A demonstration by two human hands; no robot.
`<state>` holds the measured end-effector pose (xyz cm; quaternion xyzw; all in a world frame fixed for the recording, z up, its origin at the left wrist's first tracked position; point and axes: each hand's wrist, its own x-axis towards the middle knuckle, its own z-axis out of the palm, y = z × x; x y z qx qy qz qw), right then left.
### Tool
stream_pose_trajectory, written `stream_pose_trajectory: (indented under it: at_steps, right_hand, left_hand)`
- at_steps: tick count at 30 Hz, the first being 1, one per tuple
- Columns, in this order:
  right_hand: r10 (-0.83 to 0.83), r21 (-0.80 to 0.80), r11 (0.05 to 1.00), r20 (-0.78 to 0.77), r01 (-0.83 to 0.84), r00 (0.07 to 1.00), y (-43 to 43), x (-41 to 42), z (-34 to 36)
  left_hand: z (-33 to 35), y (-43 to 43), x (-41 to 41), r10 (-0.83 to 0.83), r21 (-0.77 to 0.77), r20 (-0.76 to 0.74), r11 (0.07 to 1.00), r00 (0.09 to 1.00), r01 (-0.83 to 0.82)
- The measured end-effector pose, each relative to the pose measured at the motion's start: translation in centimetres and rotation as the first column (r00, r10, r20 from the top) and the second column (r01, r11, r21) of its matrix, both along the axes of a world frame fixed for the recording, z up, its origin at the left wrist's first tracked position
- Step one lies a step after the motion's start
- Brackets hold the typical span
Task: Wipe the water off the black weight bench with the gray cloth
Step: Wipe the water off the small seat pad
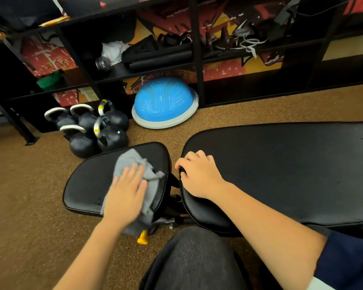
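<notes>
The black weight bench has a small seat pad (pixel 88 181) at the left and a long back pad (pixel 281 168) running to the right. A crumpled gray cloth (pixel 130 162) lies on the seat pad. My left hand (pixel 126 195) presses flat on the cloth with straight fingers, slightly blurred. My right hand (pixel 199 174) rests on the near end of the back pad, its fingers curled over the pad's edge at the gap between the pads. Small droplets show on the seat pad near the cloth.
Several black kettlebells (pixel 92 130) stand on the brown floor beyond the seat pad. A blue half-dome balance trainer (pixel 164 101) leans against a black shelf rack (pixel 195 59) full of gear. My knee in dark trousers (pixel 197 258) and a yellow knob (pixel 143 239) lie below the bench.
</notes>
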<state>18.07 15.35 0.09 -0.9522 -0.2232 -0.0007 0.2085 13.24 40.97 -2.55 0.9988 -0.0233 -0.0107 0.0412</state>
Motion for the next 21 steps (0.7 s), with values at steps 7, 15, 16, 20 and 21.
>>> stream_pose_trajectory:
  at_steps: [7, 15, 16, 20, 21]
  right_hand:
    - [-0.002, 0.007, 1.0, 0.011, 0.002, 1.0, -0.2, -0.2, -0.3]
    - [-0.013, -0.017, 1.0, 0.029, 0.013, 1.0, 0.1, -0.2, -0.4]
    - [-0.016, -0.021, 1.0, 0.031, 0.016, 0.999, 0.2, -0.1, -0.4]
    - [-0.028, -0.025, 0.999, 0.05, 0.03, 0.998, 0.5, 0.1, -0.6]
    - [-0.029, -0.038, 0.999, 0.053, 0.031, 0.998, 0.5, 0.1, -0.6]
  left_hand:
    - [0.7, 6.2, -1.5, 0.08, -0.24, 0.073, 0.969, 0.994, -0.06]
    - [1.1, 7.3, 2.3, 0.4, -0.145, 0.091, 0.911, 0.912, -0.385]
    - [1.3, 4.7, 1.7, 0.318, -0.144, 0.141, 0.944, 0.938, -0.298]
    - [1.0, -6.4, -2.5, -0.135, -0.085, 0.19, 0.985, 0.972, 0.153]
    - [0.1, -7.4, -3.3, -0.234, -0.013, 0.169, 0.971, 0.957, 0.239]
